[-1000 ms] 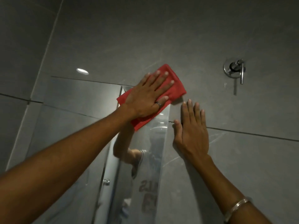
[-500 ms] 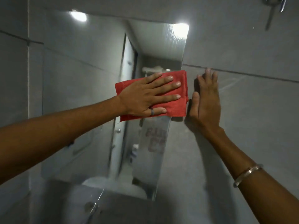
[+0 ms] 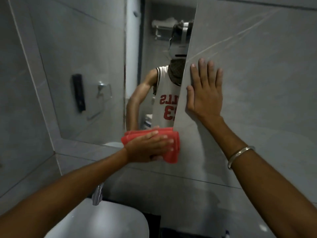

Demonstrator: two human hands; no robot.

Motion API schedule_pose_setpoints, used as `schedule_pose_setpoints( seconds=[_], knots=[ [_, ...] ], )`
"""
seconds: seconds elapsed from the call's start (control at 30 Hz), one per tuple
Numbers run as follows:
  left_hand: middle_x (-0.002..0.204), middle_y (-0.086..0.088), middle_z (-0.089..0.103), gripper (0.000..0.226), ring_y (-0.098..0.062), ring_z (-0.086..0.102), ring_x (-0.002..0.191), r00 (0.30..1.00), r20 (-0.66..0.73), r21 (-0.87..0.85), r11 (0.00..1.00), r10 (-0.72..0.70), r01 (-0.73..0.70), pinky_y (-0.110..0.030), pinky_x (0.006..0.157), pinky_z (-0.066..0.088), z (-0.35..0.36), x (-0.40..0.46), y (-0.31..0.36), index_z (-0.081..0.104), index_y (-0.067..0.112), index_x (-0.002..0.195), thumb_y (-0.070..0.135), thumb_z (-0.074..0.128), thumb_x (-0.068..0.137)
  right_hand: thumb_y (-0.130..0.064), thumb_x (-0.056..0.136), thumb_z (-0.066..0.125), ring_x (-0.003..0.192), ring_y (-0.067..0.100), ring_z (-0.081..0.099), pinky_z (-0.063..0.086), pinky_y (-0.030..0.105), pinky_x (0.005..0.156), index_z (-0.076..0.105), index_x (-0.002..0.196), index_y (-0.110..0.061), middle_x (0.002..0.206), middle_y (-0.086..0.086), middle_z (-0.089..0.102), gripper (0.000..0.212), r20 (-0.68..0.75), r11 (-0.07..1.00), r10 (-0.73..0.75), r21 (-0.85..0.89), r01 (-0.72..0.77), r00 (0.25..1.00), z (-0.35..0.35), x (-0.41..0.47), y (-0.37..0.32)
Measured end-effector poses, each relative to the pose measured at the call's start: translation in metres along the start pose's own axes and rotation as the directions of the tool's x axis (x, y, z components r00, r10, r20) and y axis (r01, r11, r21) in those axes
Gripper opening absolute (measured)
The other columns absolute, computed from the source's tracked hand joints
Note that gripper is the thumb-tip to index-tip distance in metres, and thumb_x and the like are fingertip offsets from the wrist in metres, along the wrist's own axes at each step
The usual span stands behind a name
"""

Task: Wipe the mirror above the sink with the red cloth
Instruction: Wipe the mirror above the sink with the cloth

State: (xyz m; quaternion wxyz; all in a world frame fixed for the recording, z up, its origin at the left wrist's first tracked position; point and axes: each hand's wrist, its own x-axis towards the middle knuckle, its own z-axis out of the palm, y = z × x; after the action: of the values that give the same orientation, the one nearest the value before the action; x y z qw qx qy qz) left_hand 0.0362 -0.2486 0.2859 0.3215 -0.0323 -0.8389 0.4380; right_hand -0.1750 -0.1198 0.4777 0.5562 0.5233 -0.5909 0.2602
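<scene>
Left hand [image 3: 151, 146], flat on cloth [image 3: 173, 152], had swept down the mirror's [image 3: 94, 57] right edge, likely finishing it; right hand [image 3: 204, 93] stayed spread on wall [image 3: 265, 83].

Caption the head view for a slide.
Left hand presses red cloth on the mirror's lower right corner; right hand flat on the wall.

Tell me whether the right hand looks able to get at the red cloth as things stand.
Probably yes. The right hand lies flat on the wall tile, and the red cloth sits just below it under the left hand, with only bare tile between them.
</scene>
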Motion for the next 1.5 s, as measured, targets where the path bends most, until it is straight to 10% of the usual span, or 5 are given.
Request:
schedule_pose_setpoints(
  seconds=[0.2, 0.47, 0.93, 1.5],
  knots=[
    [0.171, 0.003, 0.026, 0.063, -0.021, 0.017, 0.160, 0.987, 0.123, 0.000, 0.995, 0.103, -0.103, -0.047, 0.133, 0.002, 0.000, -0.014, 0.007, 0.033, 0.032, 0.162, 0.055, 0.048, 0.105, -0.042, 0.106, 0.031, 0.161, 0.032, 0.007, 0.002, 0.052, 0.131, 0.010, 0.165, -0.016, 0.173, 0.012, 0.006, 0.068, 0.060, 1.000, 0.009, 0.006, -0.009, 0.998, -0.001, -0.005, 0.001],
    [0.174, 0.001, 0.021, 0.062, -0.021, 0.017, 0.162, 0.985, 0.035, 0.001, 0.986, 0.168, -0.168, -0.054, 0.132, 0.009, -0.074, 0.079, -0.171, 0.030, 0.031, 0.164, 0.055, 0.044, 0.108, -0.038, 0.104, 0.031, 0.161, 0.031, 0.009, 0.001, 0.047, 0.132, 0.027, 0.162, -0.012, 0.171, 0.014, 0.016, 0.064, -0.048, 0.988, 0.027, 0.151, -0.020, 0.998, -0.029, 0.058, 0.024],
    [0.177, -0.003, 0.005, 0.069, -0.023, -0.003, 0.163, 0.921, -0.160, 0.154, 0.912, -0.356, 0.379, -0.049, 0.133, -0.002, -0.179, 0.234, -0.341, 0.011, 0.032, 0.167, 0.064, 0.023, 0.107, -0.042, 0.105, 0.026, 0.162, 0.022, -0.004, 0.003, 0.047, 0.132, 0.017, 0.164, -0.019, 0.174, 0.006, 0.007, 0.064, -0.150, 0.943, 0.193, 0.303, -0.141, 0.970, -0.046, 0.175, 0.018],
    [0.177, -0.001, 0.000, 0.065, -0.021, -0.006, 0.162, 0.381, -0.262, -0.124, 0.422, -0.887, 0.898, -0.051, 0.130, -0.008, -0.182, 0.036, -0.428, 0.006, 0.033, 0.167, 0.056, 0.017, 0.107, -0.051, 0.104, 0.021, 0.162, 0.027, 0.000, 0.009, 0.054, 0.131, 0.015, 0.165, -0.022, 0.174, 0.007, 0.005, 0.067, -0.180, 0.957, -0.117, 0.242, 0.159, 0.977, -0.035, 0.254, -0.118]
  ],
)
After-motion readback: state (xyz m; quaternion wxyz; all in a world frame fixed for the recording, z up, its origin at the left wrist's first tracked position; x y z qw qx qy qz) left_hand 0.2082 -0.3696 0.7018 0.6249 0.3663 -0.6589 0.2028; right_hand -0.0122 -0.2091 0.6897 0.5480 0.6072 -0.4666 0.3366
